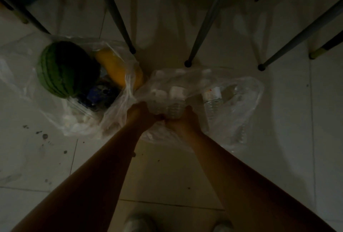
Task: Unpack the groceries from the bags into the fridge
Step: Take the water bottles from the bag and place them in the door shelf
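Note:
Two clear plastic bags lie on the tiled floor in dim light. The left bag [115, 118] holds a striped green watermelon [63, 68], a long yellow item [120, 70] and a blue packet [96, 94]. The right bag [246, 105] holds a pack of clear bottles with white caps [172, 90] and a loose clear bottle [213, 100]. My left hand [141, 113] and my right hand [183, 118] grip the near end of the bottle pack from both sides, fingers curled round it.
Several slanted grey chair or table legs [204, 27] stand just behind the bags, with black feet on the floor. Dark spots mark the tiles at the left. My two shoes [137, 222] show at the bottom edge.

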